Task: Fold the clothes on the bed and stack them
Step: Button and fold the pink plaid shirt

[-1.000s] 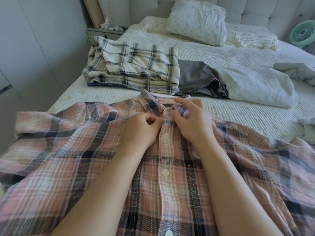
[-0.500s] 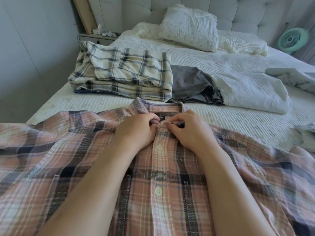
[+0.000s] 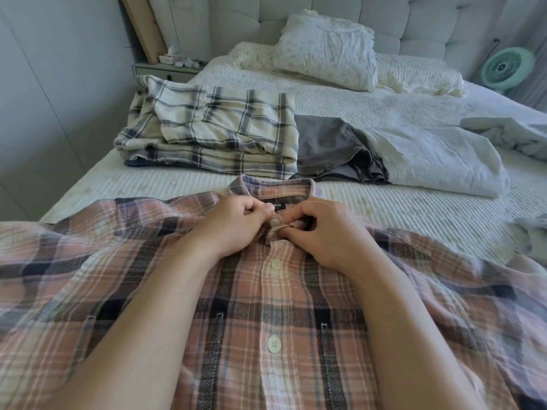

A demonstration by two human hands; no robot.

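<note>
Bed [image 3: 384, 202], ribbed white cover, bearing all the clothes. Pink plaid shirt [image 3: 266, 321] lies face up across the near part of the bed, its long axis running from me toward the headboard, collar [image 3: 278, 186] pointing away, sleeves spread to either side. Beyond the collar, a folded cream plaid stack [image 3: 216, 134]; just beside it on the right, a grey garment [image 3: 334, 149] and a white one [image 3: 438, 158], both unfolded. My left hand [image 3: 233, 229] pinches the button side of the placket at the neck; my right hand [image 3: 322, 235] pinches the buttonhole side, fingers curled on the cloth. Top button [image 3: 274, 223] stands between the two grips, apparently not yet through its hole. Risk, as I judge it: the soft flannel may bunch under my right fingertips, so the button slips off the hole; pulling unevenly may skew the placket and spoil the later fold
</note>
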